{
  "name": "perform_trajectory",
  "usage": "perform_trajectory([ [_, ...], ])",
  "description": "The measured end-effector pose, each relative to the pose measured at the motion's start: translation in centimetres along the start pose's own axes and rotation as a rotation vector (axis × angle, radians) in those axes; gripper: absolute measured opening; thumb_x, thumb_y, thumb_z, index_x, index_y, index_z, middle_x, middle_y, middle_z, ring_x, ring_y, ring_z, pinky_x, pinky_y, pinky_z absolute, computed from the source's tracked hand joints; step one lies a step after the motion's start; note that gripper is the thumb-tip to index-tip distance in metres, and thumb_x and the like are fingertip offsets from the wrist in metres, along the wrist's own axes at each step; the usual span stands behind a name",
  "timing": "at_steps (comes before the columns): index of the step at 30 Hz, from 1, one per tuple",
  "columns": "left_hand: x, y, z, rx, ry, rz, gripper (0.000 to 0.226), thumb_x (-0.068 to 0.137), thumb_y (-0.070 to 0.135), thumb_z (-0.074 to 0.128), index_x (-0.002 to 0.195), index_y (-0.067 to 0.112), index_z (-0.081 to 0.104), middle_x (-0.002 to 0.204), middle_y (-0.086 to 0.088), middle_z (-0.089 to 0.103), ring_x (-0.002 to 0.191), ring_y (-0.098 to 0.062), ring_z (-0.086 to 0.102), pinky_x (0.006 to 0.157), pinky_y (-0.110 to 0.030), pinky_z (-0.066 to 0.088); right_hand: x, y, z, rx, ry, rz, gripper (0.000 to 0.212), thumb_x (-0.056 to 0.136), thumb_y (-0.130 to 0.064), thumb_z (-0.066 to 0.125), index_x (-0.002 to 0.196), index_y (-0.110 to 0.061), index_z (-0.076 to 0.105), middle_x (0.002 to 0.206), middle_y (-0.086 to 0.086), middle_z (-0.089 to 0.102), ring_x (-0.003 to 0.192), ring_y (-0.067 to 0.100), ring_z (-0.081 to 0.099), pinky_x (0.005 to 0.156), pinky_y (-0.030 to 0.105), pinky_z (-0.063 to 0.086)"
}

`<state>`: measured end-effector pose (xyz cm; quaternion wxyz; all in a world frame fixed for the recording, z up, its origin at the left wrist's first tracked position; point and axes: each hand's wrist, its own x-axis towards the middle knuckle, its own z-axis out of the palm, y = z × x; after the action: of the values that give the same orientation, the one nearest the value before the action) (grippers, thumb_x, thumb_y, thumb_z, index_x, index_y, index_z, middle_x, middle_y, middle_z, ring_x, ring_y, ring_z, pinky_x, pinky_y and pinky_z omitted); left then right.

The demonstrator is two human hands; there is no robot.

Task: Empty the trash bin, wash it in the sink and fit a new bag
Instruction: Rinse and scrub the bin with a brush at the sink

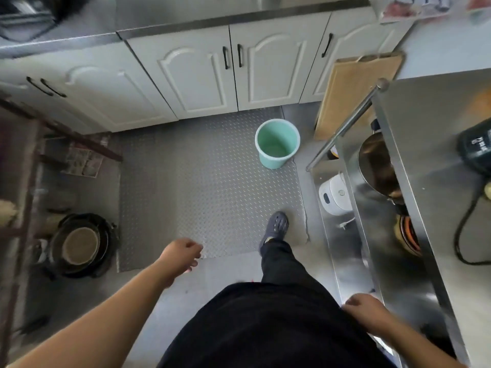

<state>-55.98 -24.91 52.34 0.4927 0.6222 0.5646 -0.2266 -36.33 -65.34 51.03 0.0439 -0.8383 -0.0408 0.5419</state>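
Bin (277,143) — mint green, upright, bagless — stands on the floor ahead beside the cabinets (191,75). Left hand (180,254) and right hand (364,308) hang loosely curled, holding nothing; best gripped by the rim.

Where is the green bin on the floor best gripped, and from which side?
Probably the near rim of the green bin, reached from above: it stands upright with its mouth open, shows no handle or bag, and cupboards and a leaning board crowd its far side. Neither hand holds anything.
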Motion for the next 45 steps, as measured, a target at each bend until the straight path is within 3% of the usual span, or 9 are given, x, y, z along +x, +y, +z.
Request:
perform_trajectory([
  [4,1.3,5.7,1.2,0.101,-0.095,-0.031,0.018,0.095,0.028,0.058,0.094,0.013,0.067,0.091,-0.005,0.071,0.075,-0.018,0.066,0.059,-0.026,0.053,3.8,-3.0,-6.1,-0.006,-0.030,0.036,0.025,0.085,-0.022,0.061,0.074,-0.001,0.069,0.078,0.014,0.070,0.072,0.019,0.062,0.064,0.031,0.045],
  [10,4.8,13.0,0.9,0.120,-0.074,-0.051,0.020,0.090,0.021,0.060,0.077,0.008,0.068,0.062,-0.003,0.064,0.058,-0.019,0.057,0.059,-0.031,0.048,9.7,-11.1,-17.4,0.031,-0.027,-0.045,0.021,0.090,-0.017,0.058,0.070,-0.012,0.057,0.069,0.010,0.055,0.067,0.023,0.057,0.063,0.032,0.042],
  [20,15.5,22.0,-4.5,0.330,-0.170,-0.110,0.022,0.092,0.024,0.056,0.078,0.007,0.060,0.078,-0.005,0.067,0.066,-0.019,0.059,0.062,-0.029,0.047,18.1,-26.3,-28.3,0.019,0.093,-0.144,0.032,0.092,-0.024,0.054,0.080,0.005,0.057,0.072,0.011,0.053,0.065,0.023,0.052,0.063,0.035,0.042],
  [27,28.2,32.7,-5.1,0.432,-0.196,-0.027,0.021,0.093,0.023,0.056,0.091,0.005,0.065,0.086,-0.010,0.070,0.073,-0.024,0.064,0.074,-0.038,0.057,25.5,-31.4,-28.8,0.225,0.079,-0.008,0.027,0.089,-0.021,0.054,0.091,0.003,0.067,0.085,0.023,0.068,0.071,0.028,0.061,0.070,0.038,0.052],
  [31,36.5,35.9,-2.2,0.370,-0.195,0.003,0.023,0.097,0.027,0.057,0.100,0.006,0.066,0.089,-0.011,0.070,0.077,-0.022,0.067,0.080,-0.040,0.060,32.0,-32.3,-27.1,0.263,-0.013,0.029,0.024,0.086,-0.021,0.052,0.082,0.001,0.060,0.073,0.012,0.058,0.068,0.023,0.053,0.069,0.036,0.049],
  [35,45.9,36.2,3.7,0.232,-0.256,-0.063,0.028,0.097,0.029,0.058,0.105,0.003,0.063,0.099,-0.016,0.070,0.091,-0.030,0.069,0.087,-0.048,0.059,40.9,-32.1,-24.1,0.286,-0.073,0.031,0.016,0.086,-0.018,0.049,0.070,-0.016,0.049,0.072,0.010,0.049,0.067,0.020,0.044,0.064,0.031,0.036],
  [40,56.3,33.8,12.0,0.065,-0.310,-0.220,0.044,0.094,0.043,0.062,0.115,0.005,0.059,0.114,-0.019,0.066,0.103,-0.036,0.065,0.094,-0.056,0.054,52.0,-29.8,-18.9,0.203,-0.140,0.073,0.024,0.088,-0.025,0.051,0.076,-0.006,0.060,0.082,0.015,0.069,0.069,0.022,0.057,0.063,0.031,0.042],
  [43,61.1,31.8,15.8,-0.076,-0.347,-0.317,0.060,0.088,0.046,0.068,0.129,0.006,0.051,0.126,-0.020,0.060,0.114,-0.040,0.060,0.101,-0.063,0.045,57.6,-28.8,-16.4,0.140,-0.166,0.056,0.025,0.087,-0.026,0.051,0.070,-0.009,0.054,0.070,0.017,0.059,0.065,0.022,0.051,0.061,0.033,0.037],
  [45,63.2,30.5,17.6,-0.244,-0.361,-0.336,0.070,0.087,0.040,0.072,0.140,0.009,0.040,0.134,-0.022,0.055,0.117,-0.039,0.059,0.100,-0.055,0.048,60.4,-28.2,-15.2,0.108,-0.172,0.060,0.024,0.086,-0.026,0.051,0.068,-0.010,0.053,0.069,0.019,0.054,0.064,0.020,0.048,0.060,0.032,0.035],
])
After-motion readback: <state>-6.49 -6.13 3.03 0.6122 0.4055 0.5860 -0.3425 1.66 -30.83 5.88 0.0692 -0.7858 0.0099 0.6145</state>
